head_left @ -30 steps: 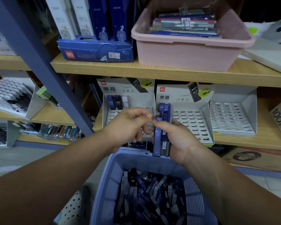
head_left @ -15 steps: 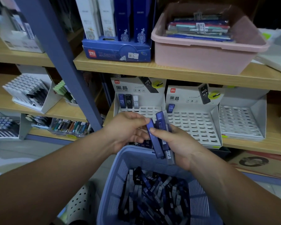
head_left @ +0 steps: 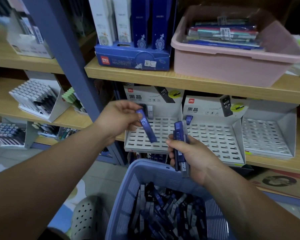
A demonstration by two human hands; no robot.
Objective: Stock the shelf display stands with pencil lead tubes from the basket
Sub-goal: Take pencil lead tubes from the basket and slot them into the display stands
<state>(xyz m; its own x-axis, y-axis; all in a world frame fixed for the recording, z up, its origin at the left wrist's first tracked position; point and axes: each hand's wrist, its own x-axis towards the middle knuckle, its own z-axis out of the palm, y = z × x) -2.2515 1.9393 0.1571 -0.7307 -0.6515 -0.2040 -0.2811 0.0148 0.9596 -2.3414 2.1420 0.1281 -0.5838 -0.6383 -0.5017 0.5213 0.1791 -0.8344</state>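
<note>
Shelving of pale wood (head_left: 163, 80) fills the view ahead of us, and its lower board carries three white display stands side by side. Below them, near our body, sits the blue basket (head_left: 145, 168), which holds a loose heap of pencil lead tubes (head_left: 163, 208). A pink tub (head_left: 232, 66) rests on the upper board, above the stands. The left stand (head_left: 163, 134) has tubes standing in its top row, partly hidden behind our hand. The middle stand (head_left: 215, 139) has one slotted tube (head_left: 188, 119) at its top left corner, and the right stand (head_left: 267, 135) sits just beside it. Our right hand (head_left: 194, 156) hovers over the basket's far rim, fingers curled round a small bundle of tubes (head_left: 179, 144) held upright. Our left hand (head_left: 118, 118) is in front of the left stand, thumb and fingertips pinching a single blue tube (head_left: 146, 126) by its upper end. It is tilted, its lower end over the slots, and we cannot tell whether it touches them.
</note>
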